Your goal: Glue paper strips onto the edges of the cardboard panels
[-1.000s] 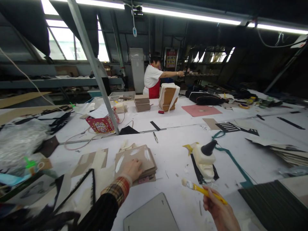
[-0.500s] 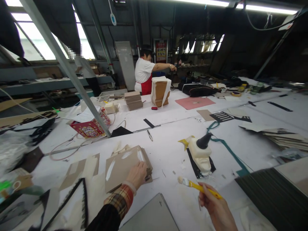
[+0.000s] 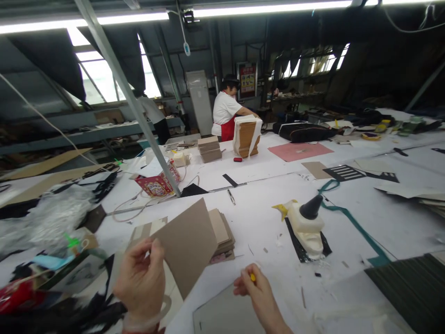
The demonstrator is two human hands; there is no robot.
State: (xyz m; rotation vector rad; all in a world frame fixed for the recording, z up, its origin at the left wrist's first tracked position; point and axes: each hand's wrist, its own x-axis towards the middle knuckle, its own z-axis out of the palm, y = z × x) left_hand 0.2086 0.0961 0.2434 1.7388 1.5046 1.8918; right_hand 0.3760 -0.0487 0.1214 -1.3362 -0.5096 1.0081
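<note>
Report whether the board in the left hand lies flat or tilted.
Tilted: the left hand pinches the board by a corner, its face slanting up, partly hiding the stack. Whether its lower corner touches anything is unclear.

At this remove, I judge the held board matt, smooth cardboard; the squat container smooth plastic, its cone dull. Crumpled film: clear, glossy plastic. Post: dull metal. Table covering: smooth, paper-like. Dark green pile: matt, ribbed; material unconfirmed.
</note>
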